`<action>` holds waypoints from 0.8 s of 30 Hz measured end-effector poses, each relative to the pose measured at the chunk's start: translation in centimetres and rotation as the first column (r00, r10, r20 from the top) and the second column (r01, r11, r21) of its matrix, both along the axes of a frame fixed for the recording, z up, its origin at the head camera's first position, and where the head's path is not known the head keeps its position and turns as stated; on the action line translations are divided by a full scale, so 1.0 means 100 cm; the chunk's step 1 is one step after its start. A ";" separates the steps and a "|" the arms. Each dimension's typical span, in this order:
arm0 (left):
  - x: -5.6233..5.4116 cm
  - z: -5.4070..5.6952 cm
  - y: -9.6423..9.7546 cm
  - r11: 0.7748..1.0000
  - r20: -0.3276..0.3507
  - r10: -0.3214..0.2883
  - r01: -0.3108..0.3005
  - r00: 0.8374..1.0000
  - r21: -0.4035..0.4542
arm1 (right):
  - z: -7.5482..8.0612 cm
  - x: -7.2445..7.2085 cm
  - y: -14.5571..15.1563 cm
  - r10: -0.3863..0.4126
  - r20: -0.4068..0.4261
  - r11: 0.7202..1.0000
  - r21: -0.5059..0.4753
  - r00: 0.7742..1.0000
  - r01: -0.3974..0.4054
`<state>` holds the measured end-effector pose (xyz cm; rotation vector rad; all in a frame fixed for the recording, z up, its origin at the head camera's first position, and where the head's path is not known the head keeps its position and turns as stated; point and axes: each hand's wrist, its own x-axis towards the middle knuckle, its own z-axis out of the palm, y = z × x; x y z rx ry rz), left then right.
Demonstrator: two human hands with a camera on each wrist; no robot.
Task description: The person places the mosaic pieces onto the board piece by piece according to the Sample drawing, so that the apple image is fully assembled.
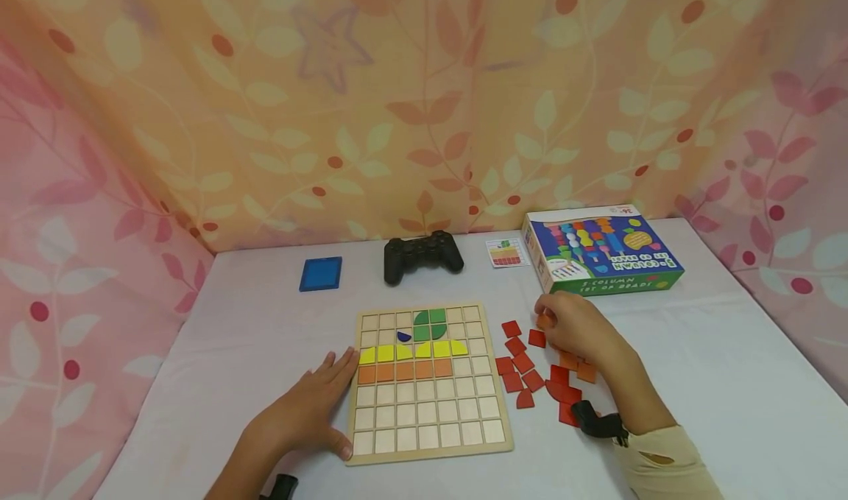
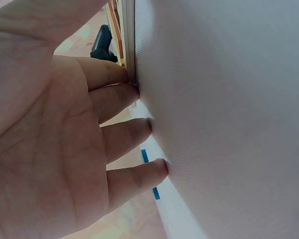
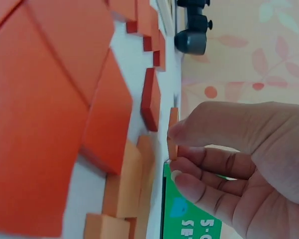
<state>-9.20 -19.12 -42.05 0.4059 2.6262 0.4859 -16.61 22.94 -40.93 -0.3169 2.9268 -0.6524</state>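
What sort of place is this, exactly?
Perhaps an indoor play corner: leaf-patterned fabric stands behind a white-covered table, which holds a game controller and a wooden grid board partly filled with colored tiles.

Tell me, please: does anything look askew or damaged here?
Yes. On the board, the dark blue piece appears tilted, unlike the evenly seated yellow pieces. The right sleeve also has a small opening, possibly a tear.

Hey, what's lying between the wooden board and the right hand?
In the head view, loose red tiles lie between the board and the right hand, which pinches an orange tile.
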 end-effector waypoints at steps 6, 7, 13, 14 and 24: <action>0.000 0.000 -0.001 1.000 0.000 0.002 -0.002 1.000 0.013 | 0.003 0.002 -0.008 0.067 -0.015 0.997 -0.022 0.998 -0.068; 0.000 0.000 -0.001 1.000 0.001 0.003 -0.003 1.000 0.014 | 0.003 0.003 -0.011 0.086 -0.015 0.996 -0.021 0.996 -0.086; 0.001 -0.001 0.000 1.000 -0.001 0.004 -0.004 1.000 0.012 | 0.005 0.013 -0.036 0.184 -0.049 0.983 -0.016 0.982 -0.185; 0.000 -0.001 0.000 1.000 -0.002 0.005 -0.005 1.000 0.010 | 0.006 0.015 -0.041 0.210 -0.069 0.977 -0.017 0.975 -0.211; 0.000 -0.002 0.000 1.000 0.000 0.011 -0.011 1.000 0.006 | -0.002 0.036 -0.087 0.466 -0.181 0.881 -0.002 0.866 -0.474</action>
